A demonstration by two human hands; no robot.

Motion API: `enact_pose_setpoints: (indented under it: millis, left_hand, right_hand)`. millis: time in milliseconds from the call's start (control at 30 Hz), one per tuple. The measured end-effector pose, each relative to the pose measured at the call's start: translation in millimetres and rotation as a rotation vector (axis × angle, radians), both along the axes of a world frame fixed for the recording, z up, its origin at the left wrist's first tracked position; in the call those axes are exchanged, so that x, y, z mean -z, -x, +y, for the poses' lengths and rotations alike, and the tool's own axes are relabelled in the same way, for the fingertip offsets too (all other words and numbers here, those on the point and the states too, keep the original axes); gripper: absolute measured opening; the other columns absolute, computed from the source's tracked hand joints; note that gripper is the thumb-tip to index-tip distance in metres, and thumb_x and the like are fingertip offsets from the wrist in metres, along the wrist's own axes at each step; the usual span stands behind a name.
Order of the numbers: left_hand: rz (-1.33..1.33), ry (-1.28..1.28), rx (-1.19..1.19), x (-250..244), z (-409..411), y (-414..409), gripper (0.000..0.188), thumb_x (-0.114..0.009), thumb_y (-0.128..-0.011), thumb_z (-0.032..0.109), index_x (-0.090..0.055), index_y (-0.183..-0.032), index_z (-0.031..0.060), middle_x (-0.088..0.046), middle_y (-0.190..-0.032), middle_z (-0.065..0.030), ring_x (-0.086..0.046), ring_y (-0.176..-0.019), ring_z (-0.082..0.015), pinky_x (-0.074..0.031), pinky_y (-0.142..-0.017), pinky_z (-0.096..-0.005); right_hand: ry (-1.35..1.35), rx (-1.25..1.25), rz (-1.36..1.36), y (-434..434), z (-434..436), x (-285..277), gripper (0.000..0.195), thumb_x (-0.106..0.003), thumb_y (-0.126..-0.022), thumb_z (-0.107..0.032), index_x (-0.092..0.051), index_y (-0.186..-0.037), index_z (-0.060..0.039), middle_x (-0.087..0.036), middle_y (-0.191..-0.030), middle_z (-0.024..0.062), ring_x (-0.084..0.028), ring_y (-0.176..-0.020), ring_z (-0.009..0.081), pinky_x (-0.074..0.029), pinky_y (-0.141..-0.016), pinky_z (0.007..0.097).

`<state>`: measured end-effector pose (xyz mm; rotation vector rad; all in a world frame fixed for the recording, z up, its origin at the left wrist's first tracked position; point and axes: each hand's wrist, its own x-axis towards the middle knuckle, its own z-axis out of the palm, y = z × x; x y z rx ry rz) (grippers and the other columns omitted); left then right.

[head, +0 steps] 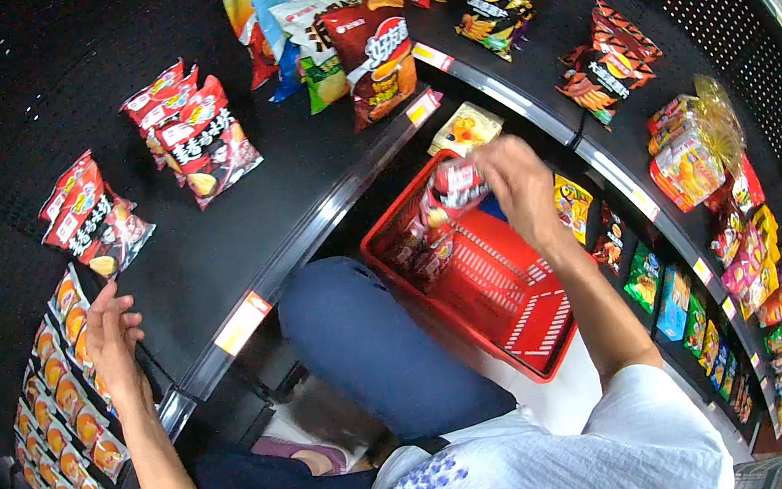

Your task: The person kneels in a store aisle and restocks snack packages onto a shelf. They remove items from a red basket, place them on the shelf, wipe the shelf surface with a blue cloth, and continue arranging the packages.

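My right hand grips a red snack bag, slightly blurred, above the far end of a red plastic shopping basket. Similar snack bags lie inside that basket against its left side. Over at the left, my left hand is raised with its fingers a little apart and nothing in them. Its fingertips are just below a row of red and black chip bags standing on the black shelf. Another row of the same bags stands farther along.
Larger chip bags stand at the shelf's corner. Round packaged snacks fill the left shelf. On the right, more bags and a bundled multipack line the upper shelf, with colourful packets below. My bent knee is beside the basket.
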<state>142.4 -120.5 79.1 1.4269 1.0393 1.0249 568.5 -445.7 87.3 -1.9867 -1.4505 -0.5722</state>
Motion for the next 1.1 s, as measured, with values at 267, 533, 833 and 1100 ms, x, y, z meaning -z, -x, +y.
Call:
enact_pose_setpoints:
  millis: [267,533,833,1100]
  left_hand:
    - [-0.005,0.04,-0.055,17,11,1,0.035,-0.059,-0.099,0.025,-0.061,-0.126,0.0032,-0.068,-0.097,-0.0014,-0.059,-0.075,-0.0051,-0.046,-0.062,-0.0173]
    - [0.051,0.047,-0.029,31,17,2,0.044,-0.059,-0.098,0.034,-0.06,-0.129,0.0033,-0.067,-0.098,-0.0006,-0.059,-0.077,-0.005,-0.044,-0.063,-0.0178]
    - [0.053,0.083,-0.013,17,11,-13,0.038,-0.058,-0.099,0.03,-0.062,-0.128,0.0054,-0.067,-0.098,0.0001,-0.058,-0.075,-0.0048,-0.044,-0.062,-0.0174]
    - [-0.138,0.176,0.009,19,23,3,0.038,-0.057,-0.098,0.023,-0.058,-0.128,0.0014,-0.068,-0.099,-0.0032,-0.061,-0.076,-0.0079,-0.049,-0.06,-0.0207]
  right_hand:
    - [0.338,0.066,0.0,-9,-84,182,0.015,-0.06,-0.085,-0.008,-0.065,-0.1,-0.0081,-0.062,-0.1,0.0079,-0.063,-0.098,0.028,-0.055,-0.075,0.0393]
    - [0.448,0.061,0.148,7,-78,255,0.013,-0.059,-0.087,-0.009,-0.065,-0.098,-0.0084,-0.06,-0.1,0.0068,-0.063,-0.096,0.0271,-0.056,-0.072,0.0404]
    - [0.418,0.078,0.459,11,-69,274,0.018,-0.059,-0.09,-0.008,-0.066,-0.107,-0.007,-0.062,-0.108,0.0098,-0.064,-0.093,0.0315,-0.055,-0.075,0.0432]
    - [0.016,-0.103,0.492,30,32,137,0.021,-0.061,-0.088,0.005,-0.069,-0.106,-0.0033,-0.065,-0.097,0.0123,-0.064,-0.092,0.029,-0.052,-0.08,0.0367]
